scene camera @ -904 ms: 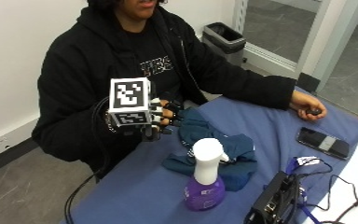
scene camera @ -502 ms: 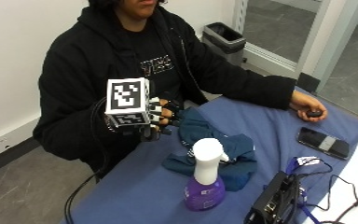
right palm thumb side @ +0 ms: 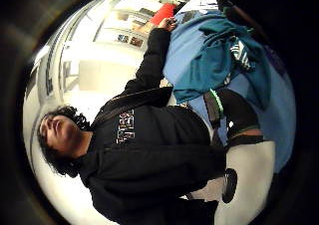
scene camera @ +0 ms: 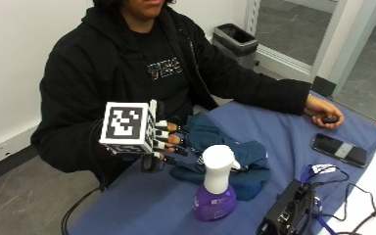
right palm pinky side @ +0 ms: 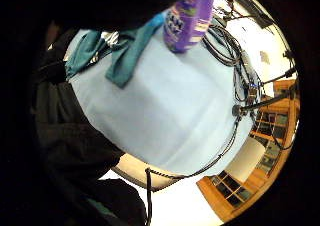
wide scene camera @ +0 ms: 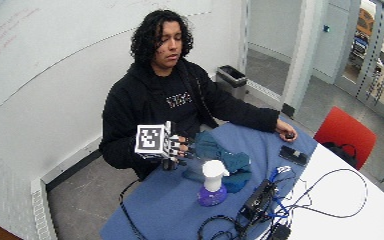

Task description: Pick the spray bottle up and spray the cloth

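A spray bottle point(scene camera: 215, 182) with a white head and purple body stands upright on the blue table point(scene camera: 142, 205); it also shows as the spray bottle point(wide scene camera: 211, 183) and the spray bottle point(right palm pinky side: 187, 15). Just behind it lies a crumpled teal cloth point(scene camera: 240, 155), also seen as the cloth point(right palm thumb side: 215, 60) and the cloth point(right palm pinky side: 125, 56). My gloved right hand point(scene camera: 164, 143) hovers above the table's near-left part, a short way left of the bottle. Its fingers are relaxed, point toward the bottle and hold nothing.
The bare left hand point(scene camera: 321, 113) rests at the table's far side on a small dark object. A phone point(scene camera: 339, 149) lies right of the cloth. A black device point(scene camera: 287, 215) with cables point(scene camera: 354, 205) sits right of the bottle. A bin point(scene camera: 235, 40) stands behind.
The gloved hand has come down a little toward the table, staying left of the bottle. Bottle and cloth have not moved.
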`<state>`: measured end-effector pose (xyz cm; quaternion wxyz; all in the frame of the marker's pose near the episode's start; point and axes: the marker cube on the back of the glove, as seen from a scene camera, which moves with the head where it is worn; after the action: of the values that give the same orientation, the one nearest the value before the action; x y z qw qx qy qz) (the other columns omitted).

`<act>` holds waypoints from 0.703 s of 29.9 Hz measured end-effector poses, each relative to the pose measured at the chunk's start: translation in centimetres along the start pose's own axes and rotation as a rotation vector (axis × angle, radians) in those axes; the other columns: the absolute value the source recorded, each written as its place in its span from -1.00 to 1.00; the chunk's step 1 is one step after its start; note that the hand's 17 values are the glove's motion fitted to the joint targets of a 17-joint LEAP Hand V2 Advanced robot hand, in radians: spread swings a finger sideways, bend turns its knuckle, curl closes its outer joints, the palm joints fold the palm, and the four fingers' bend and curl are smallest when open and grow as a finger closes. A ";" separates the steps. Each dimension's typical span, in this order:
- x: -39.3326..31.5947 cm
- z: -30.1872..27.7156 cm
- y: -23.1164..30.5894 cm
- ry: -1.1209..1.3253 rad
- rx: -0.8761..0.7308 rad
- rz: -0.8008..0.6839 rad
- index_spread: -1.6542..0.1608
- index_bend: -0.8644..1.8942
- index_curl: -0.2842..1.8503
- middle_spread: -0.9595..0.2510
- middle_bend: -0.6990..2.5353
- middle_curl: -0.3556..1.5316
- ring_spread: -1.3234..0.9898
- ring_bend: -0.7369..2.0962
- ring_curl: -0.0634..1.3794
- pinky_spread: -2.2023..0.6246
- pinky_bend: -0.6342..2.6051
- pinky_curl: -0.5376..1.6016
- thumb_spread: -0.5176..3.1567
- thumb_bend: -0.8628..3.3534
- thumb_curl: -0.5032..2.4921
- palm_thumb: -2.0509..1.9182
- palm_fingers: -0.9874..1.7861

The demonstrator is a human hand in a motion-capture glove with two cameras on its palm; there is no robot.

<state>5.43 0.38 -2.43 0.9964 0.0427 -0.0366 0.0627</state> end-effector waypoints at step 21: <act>10.0 -6.3 -6.7 -0.138 0.342 0.244 0.54 -0.31 -0.51 0.58 -0.38 -0.27 0.12 -0.20 -0.49 0.70 -0.43 -0.21 -0.09 -0.50 -0.45 0.41 0.17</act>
<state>16.58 -4.48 -8.44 0.9549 0.2105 -0.0983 0.1848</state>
